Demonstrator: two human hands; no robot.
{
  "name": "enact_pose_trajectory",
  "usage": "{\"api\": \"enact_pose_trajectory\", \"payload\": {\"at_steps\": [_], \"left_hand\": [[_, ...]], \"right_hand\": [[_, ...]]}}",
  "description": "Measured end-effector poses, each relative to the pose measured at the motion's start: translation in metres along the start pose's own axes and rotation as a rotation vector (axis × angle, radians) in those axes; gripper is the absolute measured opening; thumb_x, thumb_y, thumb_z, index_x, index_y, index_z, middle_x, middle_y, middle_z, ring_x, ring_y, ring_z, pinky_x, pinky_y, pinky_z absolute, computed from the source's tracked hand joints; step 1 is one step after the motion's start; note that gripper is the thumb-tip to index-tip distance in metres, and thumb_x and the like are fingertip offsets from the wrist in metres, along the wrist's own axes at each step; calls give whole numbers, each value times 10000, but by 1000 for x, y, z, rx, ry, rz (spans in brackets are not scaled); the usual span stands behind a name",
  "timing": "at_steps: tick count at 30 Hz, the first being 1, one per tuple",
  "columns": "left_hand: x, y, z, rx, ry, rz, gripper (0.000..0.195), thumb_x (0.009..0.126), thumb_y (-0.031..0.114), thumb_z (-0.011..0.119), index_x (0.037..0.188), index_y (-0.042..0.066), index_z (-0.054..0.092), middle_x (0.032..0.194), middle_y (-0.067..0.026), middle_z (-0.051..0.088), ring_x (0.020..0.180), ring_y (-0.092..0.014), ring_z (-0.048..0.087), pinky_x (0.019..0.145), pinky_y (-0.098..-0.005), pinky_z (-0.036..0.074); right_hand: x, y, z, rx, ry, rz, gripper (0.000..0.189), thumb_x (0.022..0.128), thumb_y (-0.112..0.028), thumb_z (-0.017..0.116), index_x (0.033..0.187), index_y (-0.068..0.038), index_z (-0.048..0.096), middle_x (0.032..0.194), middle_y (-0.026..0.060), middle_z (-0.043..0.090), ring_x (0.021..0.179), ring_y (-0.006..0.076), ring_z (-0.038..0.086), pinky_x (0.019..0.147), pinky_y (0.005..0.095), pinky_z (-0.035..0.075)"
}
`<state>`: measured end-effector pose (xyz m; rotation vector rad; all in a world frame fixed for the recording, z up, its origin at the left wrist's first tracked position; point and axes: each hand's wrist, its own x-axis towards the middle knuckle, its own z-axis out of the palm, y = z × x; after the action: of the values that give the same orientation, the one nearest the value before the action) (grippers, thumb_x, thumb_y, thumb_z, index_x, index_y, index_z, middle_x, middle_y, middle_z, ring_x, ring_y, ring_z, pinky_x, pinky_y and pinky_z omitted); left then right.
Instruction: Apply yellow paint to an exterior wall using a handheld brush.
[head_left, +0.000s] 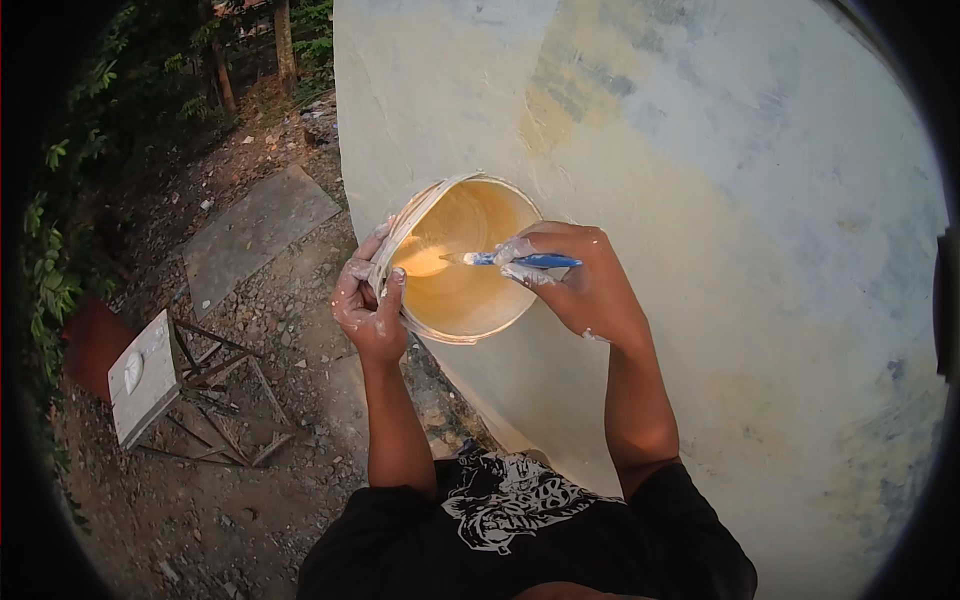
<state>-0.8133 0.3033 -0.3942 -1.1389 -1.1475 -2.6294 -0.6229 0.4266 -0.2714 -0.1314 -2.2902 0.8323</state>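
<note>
My left hand (369, 300), smeared with white paint, grips the rim of a pale plastic bucket (472, 319) on its left side. The bucket is tilted, so its yellowish inside shows, with a bright patch of light or liquid at the left. Between the fingers of my right hand (581, 277) is a small paintbrush (536, 260) with a blue, paint-spotted handle. Its bristles point left into the bucket's mouth. I cannot tell whether they touch anything inside. White paint also coats the right fingertips.
A pale wall (675, 262) with patchy yellow and bluish-grey areas rises close on the right. On the stony ground at left stands a wooden stand (161, 360) bearing a small white lump (133, 373). A flat grey slab (255, 232) lies farther off, near trees and leaves.
</note>
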Motion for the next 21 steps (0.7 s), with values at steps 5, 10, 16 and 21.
{"api": "enact_pose_trajectory", "payload": {"at_steps": [5,10,16,21], "left_hand": [[-14,-5,8,82,-70,11,356,884,-101,642,1229,-161,580,1357,-293,604,1234,-293,623,1042,-387,499],[-14,-7,16,87,-106,74,412,893,-87,655,1287,-165,562,1342,-278,620,1207,-265,634,1030,-375,501],[-6,-10,27,89,-63,-45,402,917,-79,640,1305,-152,564,1345,-259,625,1185,-238,643,1011,-338,509],[19,-10,50,141,16,-149,367,928,-81,616,1293,-123,598,1325,-220,649,1097,-188,667,970,-305,521]], "right_hand": [[2,39,41,-251,-131,15,242,783,21,687,1018,0,737,980,228,699,897,412,659,826,447,534],[3,59,56,-322,-271,105,232,771,22,683,999,18,728,970,224,699,900,413,662,830,451,533],[0,54,38,-105,28,215,132,828,18,683,952,62,686,915,187,711,886,322,711,791,403,567],[-9,64,-4,494,457,514,114,922,-18,657,999,61,629,942,124,688,881,239,714,791,341,618]]}}
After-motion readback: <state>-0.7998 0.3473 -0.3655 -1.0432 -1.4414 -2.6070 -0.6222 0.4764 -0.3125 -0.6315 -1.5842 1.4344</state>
